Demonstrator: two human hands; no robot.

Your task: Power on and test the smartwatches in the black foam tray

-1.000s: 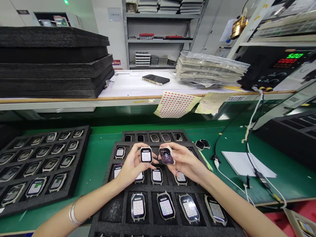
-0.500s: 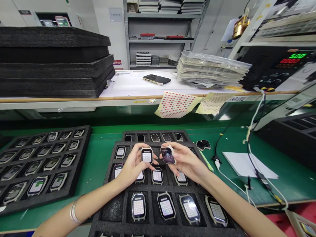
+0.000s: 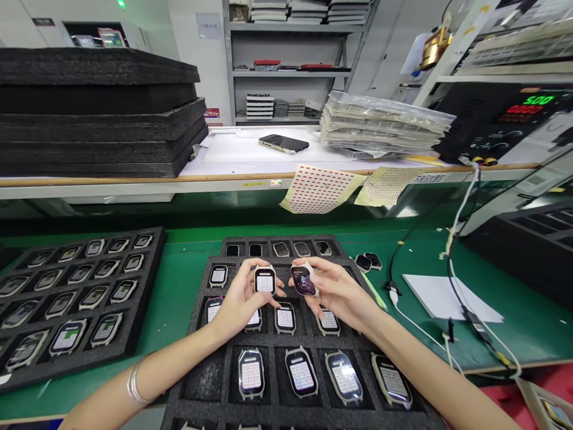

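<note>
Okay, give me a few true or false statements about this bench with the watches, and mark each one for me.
1. The left hand and the right hand each hold one watch. True.
2. The watch with the dark screen is in the left hand. False: the left hand holds the white-grid watch; the dark-screened watch is in the right hand.
3. A phone lies on the white shelf. True.
4. A bracelet sits on the right wrist. False: the bracelet is on the left wrist.
5. The tray at the far left has only bare pockets. False: the left tray holds rows of watches.
</note>
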